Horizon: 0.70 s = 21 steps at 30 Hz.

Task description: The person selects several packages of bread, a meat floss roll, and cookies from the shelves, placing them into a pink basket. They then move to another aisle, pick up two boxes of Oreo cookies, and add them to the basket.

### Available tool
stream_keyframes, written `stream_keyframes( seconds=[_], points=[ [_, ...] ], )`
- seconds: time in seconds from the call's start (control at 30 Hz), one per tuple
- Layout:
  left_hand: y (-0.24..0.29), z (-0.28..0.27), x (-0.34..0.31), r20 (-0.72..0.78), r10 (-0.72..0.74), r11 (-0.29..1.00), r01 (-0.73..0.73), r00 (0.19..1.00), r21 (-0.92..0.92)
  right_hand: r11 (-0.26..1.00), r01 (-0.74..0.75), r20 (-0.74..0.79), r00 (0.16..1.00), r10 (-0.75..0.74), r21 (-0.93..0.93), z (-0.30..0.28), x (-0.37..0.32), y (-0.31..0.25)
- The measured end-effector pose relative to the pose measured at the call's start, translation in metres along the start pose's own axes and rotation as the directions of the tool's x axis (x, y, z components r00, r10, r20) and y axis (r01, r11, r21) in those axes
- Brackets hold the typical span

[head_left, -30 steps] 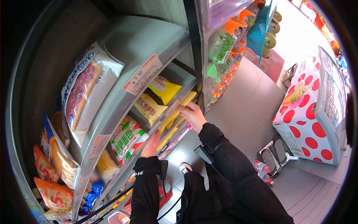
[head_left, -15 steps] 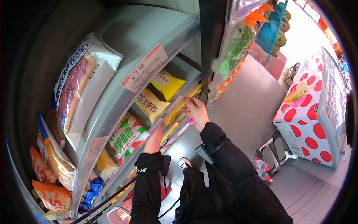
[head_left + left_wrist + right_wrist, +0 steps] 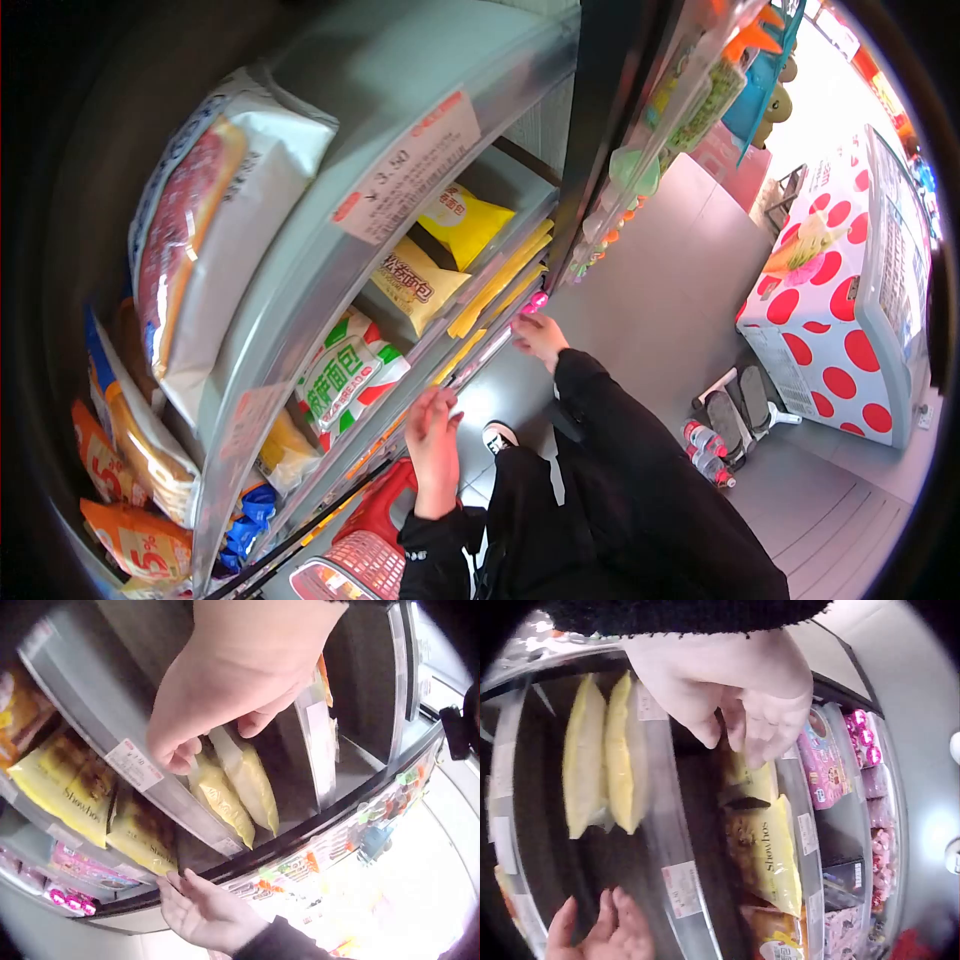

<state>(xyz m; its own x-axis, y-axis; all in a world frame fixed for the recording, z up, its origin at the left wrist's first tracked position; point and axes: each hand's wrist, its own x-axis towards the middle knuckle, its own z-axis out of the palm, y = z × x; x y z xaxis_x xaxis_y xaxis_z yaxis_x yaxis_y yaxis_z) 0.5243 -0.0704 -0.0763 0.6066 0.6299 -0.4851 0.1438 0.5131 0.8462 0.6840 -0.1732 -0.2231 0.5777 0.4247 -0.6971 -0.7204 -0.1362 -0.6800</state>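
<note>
My left hand (image 3: 433, 450) is in front of the shelf edge, fingers loosely bent, holding nothing visible. In the left wrist view that hand (image 3: 240, 682) overlaps two narrow yellow packs (image 3: 221, 799) on a shelf; contact is unclear. My right hand (image 3: 541, 342) hangs beside the lower shelf edges, with bent, empty fingers. The right wrist view shows this hand (image 3: 727, 694) beside yellow packs (image 3: 769, 855) lying on a lower shelf. Above them, the head view shows a bright yellow pack (image 3: 466, 224), a pale yellow bread pack (image 3: 413, 285) and a green-and-red bread pack (image 3: 345, 380).
A large white bread bag (image 3: 230, 210) lies on the upper shelf, behind a price tag (image 3: 410, 165). Beneath the shelves stands a red basket (image 3: 365, 560). Hanging goods (image 3: 700, 110) flank the shelving. Across the floor are a polka-dot freezer (image 3: 815, 300) and bottles (image 3: 708, 455).
My left hand has come out from the shelf edge toward my body. The right hand has moved down and away from the yellow packs. The head view has shifted closer to the upper shelf.
</note>
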Motion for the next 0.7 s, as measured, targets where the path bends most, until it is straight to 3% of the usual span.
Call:
stream_keyframes(
  seconds=[0.17, 0.23, 0.3, 0.37, 0.43, 0.5, 0.6, 0.63, 0.7],
  points=[
    [-0.022, -0.030, -0.018, -0.033, -0.126, 0.991, 0.127, 0.992, 0.031, 1.000, 0.007, -0.223, 0.975, -0.007, 0.000, 0.015, 0.071, 0.030],
    [-0.027, -0.042, -0.022, 0.009, -0.157, 0.987, 0.156, 0.988, 0.033, 0.999, 0.029, -0.240, 0.970, -0.023, 0.022, 0.008, 0.113, 0.058],
    [-0.030, -0.054, -0.023, 0.021, -0.166, 0.986, 0.166, 0.986, -0.001, 0.997, -0.035, -0.253, 0.966, 0.051, 0.069, 0.003, 0.146, 0.078],
    [-0.029, -0.059, -0.024, 0.011, -0.178, 0.984, 0.178, 0.984, 0.010, 0.996, -0.009, -0.286, 0.958, 0.034, 0.088, 0.010, 0.124, 0.055],
    [-0.029, -0.062, -0.024, 0.006, -0.183, 0.983, 0.182, 0.983, 0.013, 0.989, 0.093, -0.369, 0.920, -0.129, -0.114, 0.016, 0.108, 0.040],
    [-0.034, -0.067, -0.021, 0.041, -0.212, 0.977, 0.211, 0.976, 0.016, 0.984, 0.094, -0.333, 0.932, -0.141, -0.154, 0.013, 0.108, 0.040],
    [-0.039, -0.064, -0.012, 0.074, -0.325, 0.945, 0.327, 0.943, -0.007, 0.981, 0.144, -0.215, 0.970, -0.114, 0.129, 0.017, 0.090, 0.023],
    [-0.041, -0.061, -0.006, 0.081, -0.328, 0.944, 0.330, 0.941, -0.008, 0.981, 0.147, -0.223, 0.968, -0.117, 0.126, 0.019, 0.081, 0.017],
    [-0.048, -0.060, 0.008, 0.102, -0.411, 0.906, 0.418, 0.906, -0.065, 0.894, 0.223, -0.077, 0.975, -0.210, 0.388, 0.023, 0.061, 0.005]
  ],
)
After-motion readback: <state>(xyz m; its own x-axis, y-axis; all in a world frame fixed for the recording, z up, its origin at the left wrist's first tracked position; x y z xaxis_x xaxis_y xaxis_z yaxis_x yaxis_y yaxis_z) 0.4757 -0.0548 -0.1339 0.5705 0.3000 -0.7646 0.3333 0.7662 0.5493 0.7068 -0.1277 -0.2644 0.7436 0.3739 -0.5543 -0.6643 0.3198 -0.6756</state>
